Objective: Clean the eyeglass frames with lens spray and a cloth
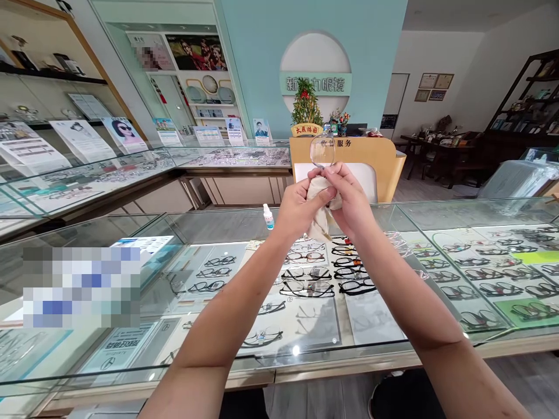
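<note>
Both arms stretch forward over the glass counter, and the hands meet near the middle of the head view. My left hand (pixel 299 206) is closed on a crumpled off-white cloth (pixel 321 226), its thumb pressed across the folds. My right hand (pixel 351 195) is closed too, with its fingertips pinching the lower edge of a pair of eyeglasses (pixel 322 152). One clear, rounded lens stands up above the fingers; the rest of the eyeglasses is hidden by the hands and cloth. A small white spray bottle (pixel 268 217) with a blue label stands upright on the counter, left of my hands.
Under the glass top of the counter (pixel 305 356), rows of spectacle frames (pixel 308 288) lie on display. A pixelated patch covers the left side. Beyond stand another display case (pixel 236 157), a wooden reception desk (pixel 393 169) with a plant, and a plastic-wrapped object (pixel 517 180) at right.
</note>
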A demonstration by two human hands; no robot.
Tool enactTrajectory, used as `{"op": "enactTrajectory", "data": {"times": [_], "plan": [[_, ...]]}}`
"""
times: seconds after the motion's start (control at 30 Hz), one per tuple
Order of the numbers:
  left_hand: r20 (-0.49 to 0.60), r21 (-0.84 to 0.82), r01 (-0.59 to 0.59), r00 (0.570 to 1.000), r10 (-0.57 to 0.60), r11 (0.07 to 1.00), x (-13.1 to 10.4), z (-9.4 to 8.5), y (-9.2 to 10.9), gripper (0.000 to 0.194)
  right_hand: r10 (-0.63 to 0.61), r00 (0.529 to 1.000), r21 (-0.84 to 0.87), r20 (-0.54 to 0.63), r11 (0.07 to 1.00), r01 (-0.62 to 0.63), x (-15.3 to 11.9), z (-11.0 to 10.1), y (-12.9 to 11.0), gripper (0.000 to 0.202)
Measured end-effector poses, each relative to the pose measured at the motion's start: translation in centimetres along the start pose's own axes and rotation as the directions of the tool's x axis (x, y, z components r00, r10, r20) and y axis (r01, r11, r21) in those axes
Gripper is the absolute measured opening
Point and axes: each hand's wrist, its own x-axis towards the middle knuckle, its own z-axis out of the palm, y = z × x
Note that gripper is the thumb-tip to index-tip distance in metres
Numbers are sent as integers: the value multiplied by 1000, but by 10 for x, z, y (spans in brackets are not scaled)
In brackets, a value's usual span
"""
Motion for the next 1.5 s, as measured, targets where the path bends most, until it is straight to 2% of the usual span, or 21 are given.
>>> {"op": "enactTrajectory", "data": {"times": [0.27, 0.37, 0.5, 0.6, 0.8, 1.0, 1.1, 1.27, 1.4, 1.5], "plan": [[5, -39, -62, 998, 62, 997, 3, -3, -3, 49, -12, 1000, -53, 22, 999, 13, -3, 3, -5, 42], [73, -60, -53, 996, 57, 997, 5, -7, -3, 49, -6, 1000, -32, 5, 999, 6, -2, 0, -6, 44], [177, -58, 28, 984, -17, 998, 8, -14, -2, 53, -1, 1000, -34, -16, 999, 0, 1, -5, -7, 46], [206, -45, 52, 978, -42, 998, 7, -14, 0, 59, 0, 999, -34, -39, 999, -1, 5, -9, -4, 47], [51, 13, -45, 998, 44, 999, 3, -3, -4, 62, 31, 999, 21, -18, 999, -31, 8, -9, 6, 40], [-102, 17, -112, 988, 113, 994, 4, 2, -12, 57, 42, 998, 7, 38, 999, -43, 3, 1, 8, 41], [-93, 18, -95, 991, 96, 995, 6, -2, -13, 57, 28, 999, 19, 45, 999, -29, 2, 1, 5, 41], [24, -74, 71, 997, -70, 995, 14, -15, -13, 65, -1, 1000, -25, -3, 1000, 1, 8, -12, -3, 38], [-16, -147, 78, 997, -81, 986, 22, -29, -9, 63, -58, 998, -102, -28, 993, 55, 12, -26, -15, 40], [-77, -195, 24, 996, -40, 980, 26, -34, -1, 65, -8, 1000, -203, -2, 979, 7, 12, -31, -22, 38]]}}
